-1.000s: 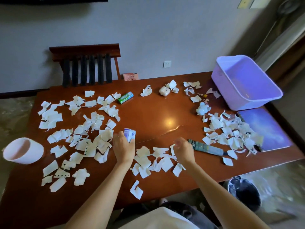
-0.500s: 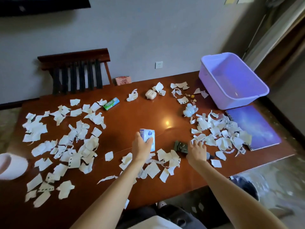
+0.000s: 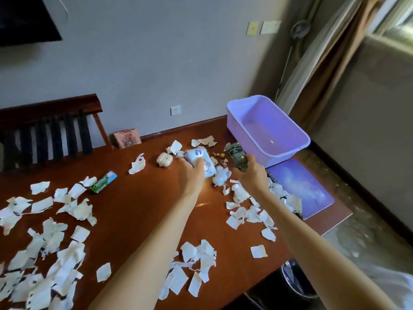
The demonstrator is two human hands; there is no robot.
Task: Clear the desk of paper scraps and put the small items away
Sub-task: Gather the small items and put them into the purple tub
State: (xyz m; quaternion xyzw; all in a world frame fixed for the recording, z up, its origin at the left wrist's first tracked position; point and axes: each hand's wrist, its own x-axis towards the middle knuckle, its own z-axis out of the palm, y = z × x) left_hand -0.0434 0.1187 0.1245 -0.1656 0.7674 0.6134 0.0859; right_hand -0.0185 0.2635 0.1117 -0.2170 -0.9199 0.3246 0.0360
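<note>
Over desk (image 3: 138,198); left hand (image 3: 192,173) holds tissue pack (image 3: 199,156); right hand (image 3: 252,173), dark packet (image 3: 237,153)

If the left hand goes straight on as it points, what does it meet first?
Probably the purple tub, at its left end. The left hand, holding the blue-and-white pack, looks raised above the paper scraps between, but depth is unclear.

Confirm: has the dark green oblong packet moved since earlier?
Yes: the packet, in the right hand, went from the near edge of the desk toward the purple plastic tub.
</note>
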